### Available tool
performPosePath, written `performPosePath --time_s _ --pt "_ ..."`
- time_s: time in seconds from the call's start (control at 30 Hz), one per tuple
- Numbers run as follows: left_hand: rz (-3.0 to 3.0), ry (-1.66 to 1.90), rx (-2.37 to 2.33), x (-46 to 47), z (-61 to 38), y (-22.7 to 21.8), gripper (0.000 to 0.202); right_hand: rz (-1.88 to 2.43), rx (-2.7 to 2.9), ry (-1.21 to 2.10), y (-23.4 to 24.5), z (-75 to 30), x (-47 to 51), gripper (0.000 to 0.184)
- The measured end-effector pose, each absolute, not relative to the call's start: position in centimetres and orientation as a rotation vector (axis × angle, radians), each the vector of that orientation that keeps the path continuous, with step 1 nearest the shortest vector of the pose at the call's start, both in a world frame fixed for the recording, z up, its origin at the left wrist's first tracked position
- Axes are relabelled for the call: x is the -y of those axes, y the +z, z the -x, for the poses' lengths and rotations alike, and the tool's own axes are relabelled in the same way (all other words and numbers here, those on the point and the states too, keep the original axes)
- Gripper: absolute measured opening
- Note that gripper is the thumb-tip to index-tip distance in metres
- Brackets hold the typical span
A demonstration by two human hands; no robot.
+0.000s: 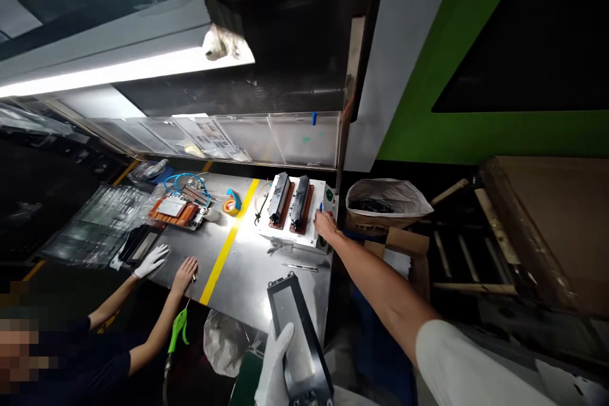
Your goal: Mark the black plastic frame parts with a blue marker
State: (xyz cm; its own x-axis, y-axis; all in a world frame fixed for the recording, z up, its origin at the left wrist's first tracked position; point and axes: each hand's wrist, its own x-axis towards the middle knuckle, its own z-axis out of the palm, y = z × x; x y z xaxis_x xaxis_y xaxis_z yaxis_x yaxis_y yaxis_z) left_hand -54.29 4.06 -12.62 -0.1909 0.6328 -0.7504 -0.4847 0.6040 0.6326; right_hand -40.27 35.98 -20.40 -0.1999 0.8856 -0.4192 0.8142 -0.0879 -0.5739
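Note:
My left hand (275, 361), in a white glove, grips a long black rectangular frame (304, 323) with a pale grey panel inside it. The thumb lies along the frame's side, and the part is held tilted in front of the bench's near edge. Farther off, my bare right hand (325, 224) is at the right end of a white box fixture (307, 238). Its fingers are curled, and a small blue tip (320, 207) shows just beyond them; what they hold is unclear. Two dark bars on brown bases, a left one (280, 198) and a right one (301, 203), stand on the fixture.
A thin metal tool (301, 267) lies on the metal bench (238, 279). Left of the yellow line, a co-worker's gloved hand (153, 260) and bare hand (185, 274) rest near an orange fixture (174, 210). Tape (231, 204) sits between. Cartons (409, 244) stand right.

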Motion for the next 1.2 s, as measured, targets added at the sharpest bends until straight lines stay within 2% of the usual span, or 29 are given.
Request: performPosePath --time_s 0.1,0.2,0.37,0.5,0.63,0.7,0.87,1.07,1.2 --pt "-0.095 0.982 -1.377 -2.8 52.2 -11.8 0.048 1.867 1.863 1.287 -20.8 39.1 -35.7 0.026" --pt "-0.081 0.971 -1.308 -2.5 50.6 -11.0 0.044 1.764 1.624 1.4 -20.4 36.7 -33.6 0.031" --pt "-0.139 0.973 -1.224 -4.2 49.2 -9.0 0.045 1.49 1.269 1.452 -17.5 29.5 -25.3 0.048" --pt "-0.243 0.942 -1.174 -6.4 47.3 -7.6 0.052 1.463 1.035 1.249 -13.8 23.8 -17.5 0.044" --pt "-0.359 0.887 -1.114 -8.0 45.0 -5.9 0.059 1.255 0.698 1.289 -10.0 20.9 -12.6 0.057" --pt "-0.424 0.858 -1.109 -8.3 44.1 -5.0 0.062 1.227 0.711 1.231 -8.4 20.3 -11.5 0.06" --pt "-0.557 0.76 -1.123 -8.0 42.9 -3.0 0.076 1.452 0.9 0.956 -5.4 19.6 -10.8 0.05" --pt "-0.648 0.692 -1.044 -7.0 42.0 -1.5 0.085 1.531 0.978 0.866 -2.6 20.0 -10.1 0.053" --pt "-0.677 0.667 -1.016 -6.2 41.5 -1.0 0.086 1.529 1.058 0.865 -2.4 20.2 -9.6 0.052"
